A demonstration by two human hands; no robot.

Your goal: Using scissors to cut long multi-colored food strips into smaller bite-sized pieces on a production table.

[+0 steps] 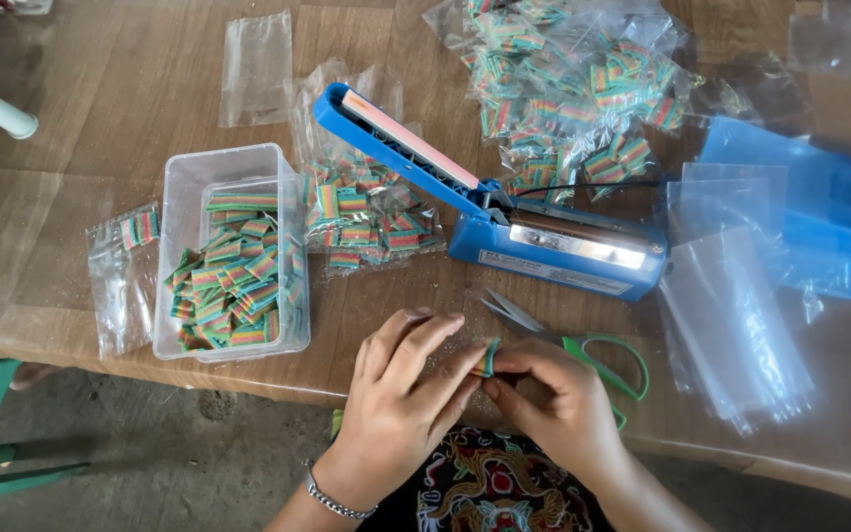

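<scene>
My left hand (401, 394) and my right hand (554, 399) meet at the table's near edge, both pinching one small rainbow-striped candy piece (486, 359) between their fingertips. Green-handled scissors (583, 350) lie just behind my right hand. A blue heat sealer (544, 241) with its arm raised stands further back. Left of my hands sits a clear plastic tub (179, 197) holding several striped candy pieces (233, 286).
Sealed bags of striped candy (366, 212) lie by the sealer, with a bigger heap of candy bags (568, 84) behind it. Empty clear bags (731, 315) are stacked at right, and one empty bag (255, 67) at the back. A partly filled bag (122, 271) lies left of the tub.
</scene>
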